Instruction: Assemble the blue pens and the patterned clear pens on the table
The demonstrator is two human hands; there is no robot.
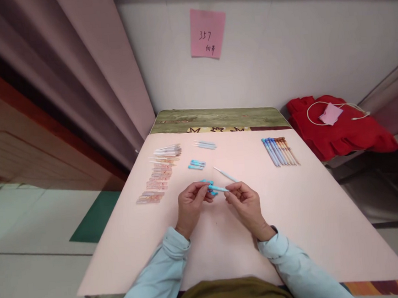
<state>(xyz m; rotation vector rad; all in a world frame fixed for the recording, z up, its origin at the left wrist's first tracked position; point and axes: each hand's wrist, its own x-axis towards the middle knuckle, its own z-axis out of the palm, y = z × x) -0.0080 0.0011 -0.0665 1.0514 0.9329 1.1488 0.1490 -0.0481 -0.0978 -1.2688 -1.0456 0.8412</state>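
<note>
Between my two hands a light-blue pen barrel [218, 188] is held nearly level above the table. My left hand [193, 200] pinches its left end, and my right hand [244, 203] pinches the right end with thumb and fingertips. Several small bright-blue pen parts [215, 193] lie just beneath it, partly hidden by the left fingers. A slim blue pen piece with a white tip [225, 174] rests on the table beyond my right hand. Short blue barrels [196, 164] lie in a small group farther off, and behind them are several pale-blue white-tipped pieces [204, 145].
At the left, pinkish pen parts [160, 176] lie in a column with white-tipped pieces [167, 151] above. A row of blue and brown pens [280, 152] lies at the right of the pink-covered table [311, 223]. Beside it, a red cushion [342, 133] bears a white cable.
</note>
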